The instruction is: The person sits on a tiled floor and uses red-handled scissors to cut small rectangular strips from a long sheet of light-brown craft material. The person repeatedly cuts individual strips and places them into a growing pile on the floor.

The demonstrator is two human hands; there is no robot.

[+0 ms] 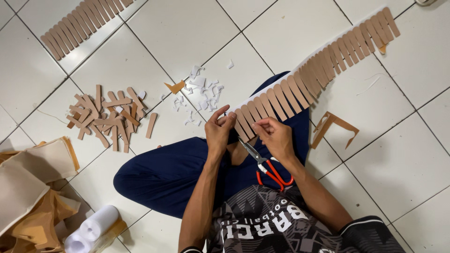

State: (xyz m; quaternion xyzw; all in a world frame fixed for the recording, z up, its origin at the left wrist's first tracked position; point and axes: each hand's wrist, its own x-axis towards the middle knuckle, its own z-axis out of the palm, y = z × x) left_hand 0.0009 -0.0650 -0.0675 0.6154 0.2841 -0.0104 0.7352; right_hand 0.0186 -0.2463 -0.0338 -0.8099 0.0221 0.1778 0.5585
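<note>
- My right hand (pixel 276 137) pinches the fringed tan strip (pixel 300 84), red-handled scissors (pixel 267 166) lying just beneath on my lap;
- my left hand (pixel 219 129) clamps the strip's near end;
- farther left, cut tan pieces (pixel 108 117) heap on the floor (pixel 178 37); white scraps (pixel 199 91) between.

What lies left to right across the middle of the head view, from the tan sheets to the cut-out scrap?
Stack of tan sheets → pile of loose tan strips → white paper scraps → left hand → right hand → angular tan offcut.
</note>
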